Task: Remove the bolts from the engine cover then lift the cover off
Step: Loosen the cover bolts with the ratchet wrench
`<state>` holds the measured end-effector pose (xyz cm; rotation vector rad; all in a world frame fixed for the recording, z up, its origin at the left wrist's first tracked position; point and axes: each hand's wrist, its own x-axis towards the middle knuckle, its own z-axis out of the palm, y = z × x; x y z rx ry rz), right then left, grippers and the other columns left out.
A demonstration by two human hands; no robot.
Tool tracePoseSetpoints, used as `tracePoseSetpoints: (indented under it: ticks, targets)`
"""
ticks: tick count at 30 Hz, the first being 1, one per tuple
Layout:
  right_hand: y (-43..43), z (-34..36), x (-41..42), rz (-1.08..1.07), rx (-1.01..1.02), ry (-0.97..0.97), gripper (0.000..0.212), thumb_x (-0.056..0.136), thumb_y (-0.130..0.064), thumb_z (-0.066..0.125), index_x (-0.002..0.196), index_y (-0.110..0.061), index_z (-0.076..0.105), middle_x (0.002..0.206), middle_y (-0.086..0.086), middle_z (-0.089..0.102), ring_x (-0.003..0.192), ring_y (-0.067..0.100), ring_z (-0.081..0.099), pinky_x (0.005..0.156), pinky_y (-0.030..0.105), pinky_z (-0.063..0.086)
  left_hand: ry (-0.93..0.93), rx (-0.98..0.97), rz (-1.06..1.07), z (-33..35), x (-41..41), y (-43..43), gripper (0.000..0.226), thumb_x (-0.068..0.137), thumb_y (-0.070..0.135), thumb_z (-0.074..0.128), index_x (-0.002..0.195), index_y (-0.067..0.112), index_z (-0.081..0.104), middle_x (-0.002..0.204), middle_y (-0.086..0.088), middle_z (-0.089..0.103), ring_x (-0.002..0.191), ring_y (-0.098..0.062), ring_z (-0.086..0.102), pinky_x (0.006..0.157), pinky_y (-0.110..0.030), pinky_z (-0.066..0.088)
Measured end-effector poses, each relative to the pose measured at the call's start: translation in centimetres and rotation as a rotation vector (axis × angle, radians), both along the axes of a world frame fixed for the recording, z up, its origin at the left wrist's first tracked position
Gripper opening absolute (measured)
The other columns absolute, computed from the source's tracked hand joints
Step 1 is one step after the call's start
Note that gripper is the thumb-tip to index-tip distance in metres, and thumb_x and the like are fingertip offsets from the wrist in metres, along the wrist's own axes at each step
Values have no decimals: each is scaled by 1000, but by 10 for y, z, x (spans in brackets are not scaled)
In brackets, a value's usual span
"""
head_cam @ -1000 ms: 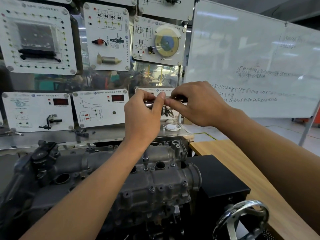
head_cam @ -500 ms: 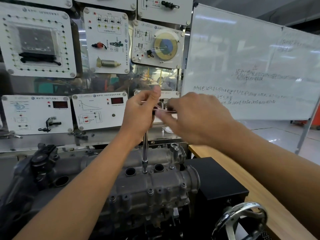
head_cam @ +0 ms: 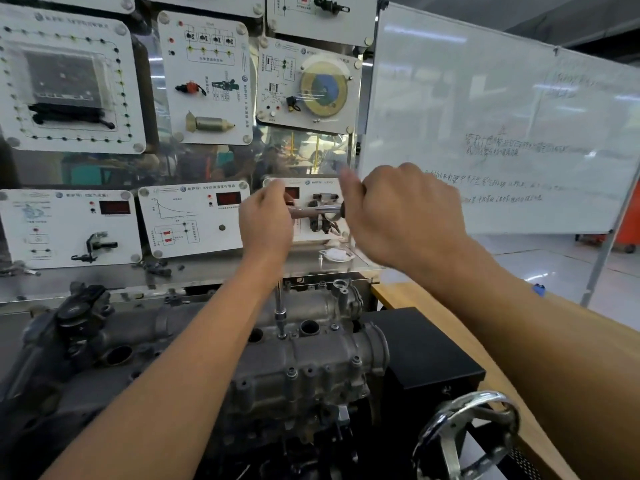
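The left hand, just left of the frame's centre, has its fingers curled over the head end of a ratchet, thumb and fingertips pinching it from above. The right hand, right of centre, is wrapped in a fist round the ratchet's dark grip; its thumb is blurred, so it looks mid-swing. Between the two hands the bare metal shank runs roughly level.

From under the left hand an extension bar drops nearly upright to a socket, seated in the middle of the engine cover, between two round openings. The bolt itself is hidden under the socket. The grey cast cover lies across the lower centre of the frame, and several more bolts sit in its near edge, so the cover is judged far from ready to lift.

To do this step well, the left hand should press straight down and hold the bar plumb, so the socket does not ride off the bolt head. The right hand should pull in short, even arcs, level with the cover, and not lean on the grip.

A wooden table and a chrome handwheel lie to the lower right.
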<state>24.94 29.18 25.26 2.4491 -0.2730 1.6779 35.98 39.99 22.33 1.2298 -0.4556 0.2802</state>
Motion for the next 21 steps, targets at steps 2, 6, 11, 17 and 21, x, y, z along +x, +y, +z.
tracePoseSetpoints:
  ticks: [2, 6, 11, 17, 21]
  targets:
    - [-19, 7, 27, 49, 167, 73, 54, 105, -43, 26, 60, -17, 40, 58, 2, 42, 57, 32, 49, 58, 33, 36, 45, 70, -275, -1, 5, 23, 33, 92, 33, 56, 65, 19, 67, 45, 6, 38, 41, -10, 29, 40, -22, 27]
    - [-30, 6, 74, 341, 380, 103, 58, 107, -38, 22, 71, -13, 60, 79, 3, 64, 89, 29, 59, 94, 43, 37, 64, 409, -795, 7, -7, 37, 30, 90, 38, 55, 90, 9, 61, 41, 8, 25, 40, -11, 19, 43, -25, 25]
    - [-19, 7, 43, 85, 81, 307, 66, 102, -55, 19, 64, -16, 55, 61, 2, 52, 69, 28, 60, 77, 40, 49, 198, 120, -330, 11, -11, 13, 27, 95, 23, 43, 71, 15, 53, 42, 5, 26, 37, -11, 17, 38, -19, 15]
    - [-3, -12, -11, -51, -47, 68, 67, 96, -63, 23, 46, -20, 37, 45, -5, 27, 40, 15, 23, 46, 19, 18, 90, 55, -132, 3, -16, 8, 23, 91, 22, 48, 69, 16, 53, 49, 3, 44, 41, -10, 34, 41, -23, 25]
    - [-21, -7, 40, 223, 199, 2, 58, 102, -37, 34, 51, -11, 46, 49, 4, 43, 51, 26, 42, 63, 41, 44, 44, 299, -543, 0, -19, 24, 34, 96, 25, 48, 63, 19, 56, 40, 9, 29, 38, -10, 23, 46, -28, 21]
